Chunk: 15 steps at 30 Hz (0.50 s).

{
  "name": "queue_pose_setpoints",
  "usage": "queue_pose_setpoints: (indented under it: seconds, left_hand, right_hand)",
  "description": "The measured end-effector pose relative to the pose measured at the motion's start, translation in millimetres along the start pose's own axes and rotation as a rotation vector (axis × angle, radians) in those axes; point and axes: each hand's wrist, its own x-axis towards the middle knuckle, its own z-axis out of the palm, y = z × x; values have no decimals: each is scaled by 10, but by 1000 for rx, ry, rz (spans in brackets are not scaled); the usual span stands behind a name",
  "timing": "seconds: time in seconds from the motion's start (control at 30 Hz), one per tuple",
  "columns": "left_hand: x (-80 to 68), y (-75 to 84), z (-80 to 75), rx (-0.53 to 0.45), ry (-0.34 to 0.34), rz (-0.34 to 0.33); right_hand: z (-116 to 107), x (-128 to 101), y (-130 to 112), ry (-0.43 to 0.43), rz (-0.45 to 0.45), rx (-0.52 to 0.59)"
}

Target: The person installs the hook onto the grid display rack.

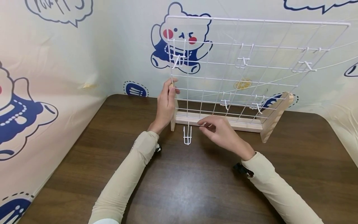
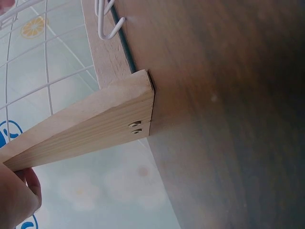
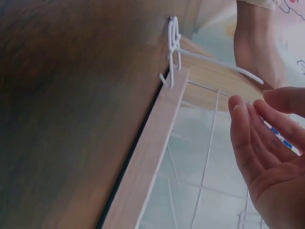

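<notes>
A white wire grid panel (image 1: pixel 251 20) stands upright in a light wooden base (image 1: pixel 247 126) on a brown table (image 1: pixel 181 186). My left hand (image 1: pixel 166 104) grips the panel's left wooden upright (image 2: pixel 95 129), fingers curled round its top. In front of the base bar (image 3: pixel 147 162), my right hand (image 1: pixel 205 124) hovers with its fingers loosely straight and nothing in them (image 3: pixel 267 152). A loose white wire hook (image 1: pixel 187 135) rests on the table against the base, just left of the right hand (image 3: pixel 174 52). Several white hooks hang on the grid, one at the upper left (image 1: pixel 176 60).
The base's right wooden foot (image 1: pixel 275 116) juts toward me. Cartoon-printed backdrop (image 1: pixel 56 77) closes off the left side and the back of the table. The table's right edge (image 1: pixel 339 137) curves away behind the rack.
</notes>
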Motion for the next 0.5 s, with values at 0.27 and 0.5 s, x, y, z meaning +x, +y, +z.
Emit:
queue_pose_setpoints:
  seconds: [0.27,0.5]
  left_hand:
    - [-5,1,-1,5,2,2]
    - [-8,15,-9,-4,-6,-9]
  right_hand:
    - [123,96,-36,-66,59,28]
    - [199,177,-89,-82,54,51]
